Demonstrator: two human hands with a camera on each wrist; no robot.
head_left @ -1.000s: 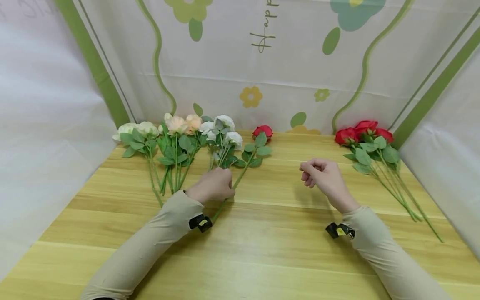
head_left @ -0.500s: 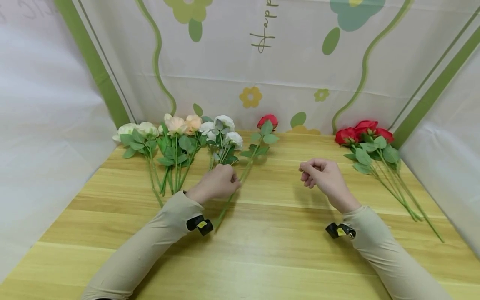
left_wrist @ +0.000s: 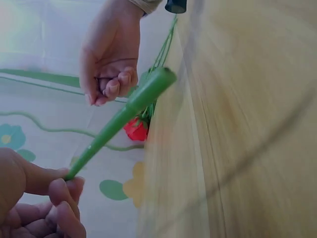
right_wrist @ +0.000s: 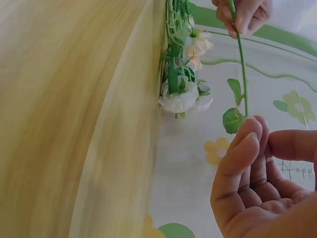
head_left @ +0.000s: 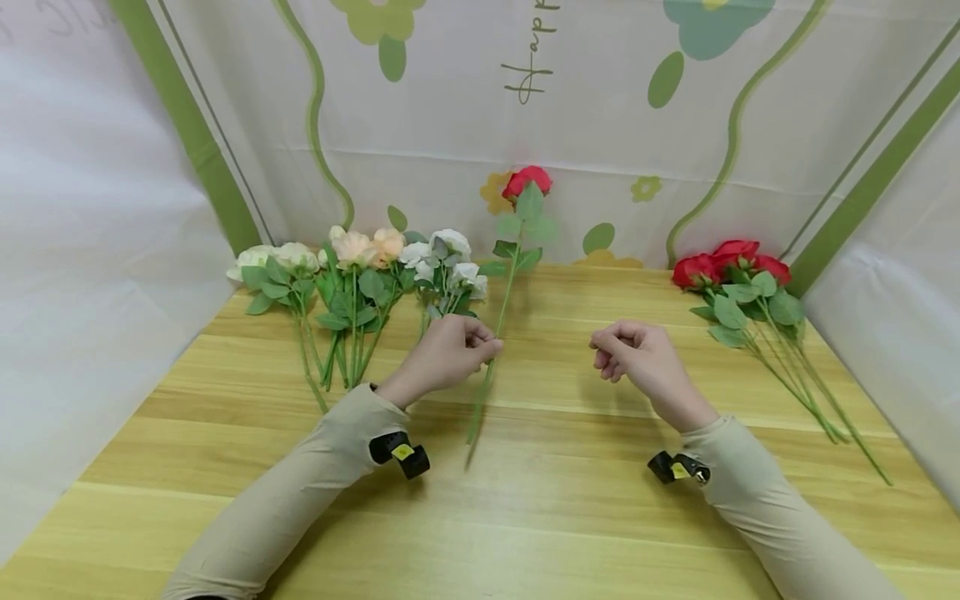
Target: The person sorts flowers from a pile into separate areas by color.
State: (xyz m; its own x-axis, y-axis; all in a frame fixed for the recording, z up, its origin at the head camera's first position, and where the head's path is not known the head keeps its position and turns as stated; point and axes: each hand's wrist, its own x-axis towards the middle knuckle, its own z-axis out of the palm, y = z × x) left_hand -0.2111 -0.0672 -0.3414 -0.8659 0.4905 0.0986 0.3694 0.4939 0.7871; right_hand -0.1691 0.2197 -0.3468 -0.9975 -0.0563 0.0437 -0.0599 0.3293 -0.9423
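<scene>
Between thumb and fingertips my left hand [head_left: 442,354] pinches the green stem of a red rose [head_left: 528,185]. The rose stands nearly upright above the wooden table, its bloom in front of the cloth backdrop and its stem's lower end close over the tabletop. In the left wrist view the cut end of the stem [left_wrist: 126,113] points toward the camera. My right hand [head_left: 645,362] hovers to the right of the rose, fingers loosely curled with nothing in them. The right wrist view shows its fingers [right_wrist: 247,163] overlapping the rose's upper part, whose bloom is hidden there.
Along the back left of the table [head_left: 570,500] lie greenish-white flowers [head_left: 295,260], peach flowers [head_left: 352,248] and white flowers [head_left: 450,243]. At the right lie several red roses [head_left: 735,252] with long stems. A printed cloth backdrop [head_left: 450,117] stands behind.
My left hand has lifted the red rose off the table and swung it more upright, moving slightly right. Its bloom has risen in front of the backdrop. My right hand has barely shifted left.
</scene>
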